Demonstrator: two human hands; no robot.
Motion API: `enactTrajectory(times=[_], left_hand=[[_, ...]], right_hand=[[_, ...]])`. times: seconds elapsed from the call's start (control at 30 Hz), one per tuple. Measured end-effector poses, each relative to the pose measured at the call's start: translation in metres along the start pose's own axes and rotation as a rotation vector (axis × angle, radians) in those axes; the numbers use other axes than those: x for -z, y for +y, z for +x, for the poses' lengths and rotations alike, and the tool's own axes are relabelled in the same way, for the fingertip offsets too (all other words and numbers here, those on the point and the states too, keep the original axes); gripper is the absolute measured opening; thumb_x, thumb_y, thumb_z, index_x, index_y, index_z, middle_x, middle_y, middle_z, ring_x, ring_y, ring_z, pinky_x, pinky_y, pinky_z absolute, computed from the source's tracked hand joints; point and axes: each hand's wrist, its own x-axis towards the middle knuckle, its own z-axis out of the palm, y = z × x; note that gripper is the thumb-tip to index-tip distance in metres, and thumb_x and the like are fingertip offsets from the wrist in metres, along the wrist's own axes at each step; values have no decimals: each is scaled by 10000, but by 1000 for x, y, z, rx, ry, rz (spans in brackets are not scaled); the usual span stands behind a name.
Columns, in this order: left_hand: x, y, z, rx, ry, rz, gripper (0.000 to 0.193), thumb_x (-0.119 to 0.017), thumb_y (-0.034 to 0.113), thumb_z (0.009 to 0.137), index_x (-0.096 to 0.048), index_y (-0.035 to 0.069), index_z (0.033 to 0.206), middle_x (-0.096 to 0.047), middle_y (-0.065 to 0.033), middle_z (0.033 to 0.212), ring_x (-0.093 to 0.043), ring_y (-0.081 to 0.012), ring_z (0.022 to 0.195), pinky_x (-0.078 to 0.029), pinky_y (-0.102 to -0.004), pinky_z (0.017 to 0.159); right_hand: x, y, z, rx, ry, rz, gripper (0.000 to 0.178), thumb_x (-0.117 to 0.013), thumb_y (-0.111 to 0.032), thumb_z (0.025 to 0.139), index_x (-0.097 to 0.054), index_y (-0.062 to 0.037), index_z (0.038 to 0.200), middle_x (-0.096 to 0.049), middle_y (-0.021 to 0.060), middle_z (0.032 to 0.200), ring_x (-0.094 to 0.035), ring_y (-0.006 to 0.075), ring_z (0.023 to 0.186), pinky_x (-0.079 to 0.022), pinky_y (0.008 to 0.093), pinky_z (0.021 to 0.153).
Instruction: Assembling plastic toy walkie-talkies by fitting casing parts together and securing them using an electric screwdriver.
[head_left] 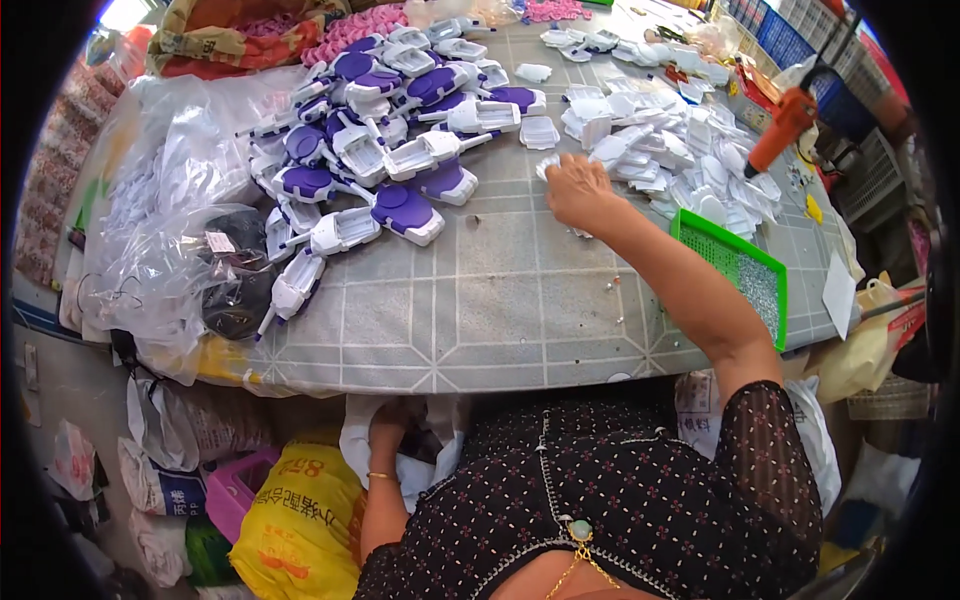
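My right hand (pixel 580 193) reaches across the table, fingers curled down around a small white plastic piece (pixel 546 168), most of which the hand hides. Just right of it spreads a heap of flat white plastic covers (pixel 700 150). To its left lies a big pile of white and purple plastic housings (pixel 408 208) with thin antenna-like rods, several with their hollow white side up. Below the table's front edge, my left hand (pixel 388 425) dips into a white bag (pixel 415 475); its fingers are hidden, so what it holds cannot be seen.
A green basket (pixel 706 238) of small metal parts sits at the right. An orange power screwdriver (pixel 785 132) hangs above that side. Clear plastic bags (pixel 150 260) cover the table's left end. A yellow sack (pixel 300 510) stands below, beside my left arm.
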Motion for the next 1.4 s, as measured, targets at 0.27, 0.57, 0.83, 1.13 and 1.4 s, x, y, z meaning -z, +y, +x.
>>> enactTrajectory(times=[0.27,0.57,0.83,1.13,1.4], left_hand=[[155,58,-72,15,-67,-867,379,-776,368,909,-764,-11,931,-706,-129,764,-652,-176,692,-516,-356,643],[256,137,-70,-569,-262,-1453,267,-687,78,926,-700,-68,1149,-704,-119,1119,-670,-169,1000,-517,-282,872],[311,201,27,-450,-49,-2072,645,-585,448,1039,-409,40,1505,-636,-174,1284,-647,-280,1142,-551,-423,943],[316,267,122,-303,-230,-2566,623,-587,624,981,-555,91,1300,-684,-233,1133,-709,-388,962,-619,-488,819],[296,261,167,-706,-687,-2543,873,-442,723,983,-557,-52,1366,-638,-303,1252,-672,-425,986,-614,-473,794]], right_hand=[[27,-11,93,161,429,43,385,-672,-106,836,-619,-61,1215,-619,195,1225,-622,412,1128,-529,545,912],[4,5,101,235,337,77,283,-666,-288,860,-647,-32,979,-694,214,973,-703,416,913,-558,513,807],[67,-44,-26,121,363,463,291,-708,-300,839,-642,-22,895,-694,210,868,-703,400,782,-551,492,680],[79,-39,-108,399,247,587,232,-724,-193,869,-650,-38,1026,-690,151,870,-707,332,792,-558,424,688],[46,92,29,-58,369,139,305,-579,-39,898,-709,-96,1167,-664,103,1263,-593,342,1237,-487,469,1025]])
